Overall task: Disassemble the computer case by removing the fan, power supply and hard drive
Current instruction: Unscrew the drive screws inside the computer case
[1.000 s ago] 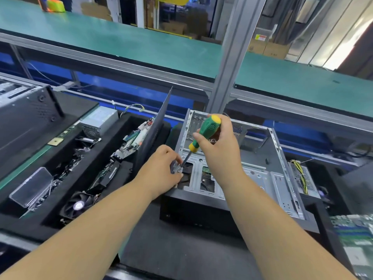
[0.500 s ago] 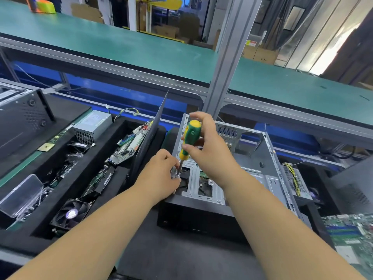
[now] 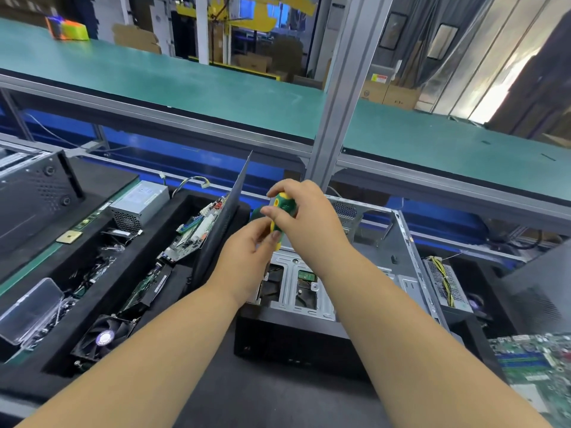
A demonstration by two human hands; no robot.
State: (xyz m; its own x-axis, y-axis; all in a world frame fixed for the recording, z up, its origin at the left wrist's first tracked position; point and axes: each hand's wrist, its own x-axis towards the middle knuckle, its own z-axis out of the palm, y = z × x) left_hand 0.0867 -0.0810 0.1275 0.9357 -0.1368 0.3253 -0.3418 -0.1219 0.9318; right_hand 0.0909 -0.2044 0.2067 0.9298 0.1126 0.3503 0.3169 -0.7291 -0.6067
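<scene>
Green-and-yellow screwdriver [image 3: 281,211] sits gripped in the right hand [image 3: 304,223] above the open computer case [image 3: 364,267], while the left hand [image 3: 247,257] pinches near its lower handle; whether it holds a screw I cannot tell. A fan [image 3: 103,336] and power supply [image 3: 139,203] already lie in the black tray [image 3: 46,378] to the left. Judging by this, the drive bracket [image 3: 293,282] screws are in hand; next, reseat the tip squarely.
</scene>
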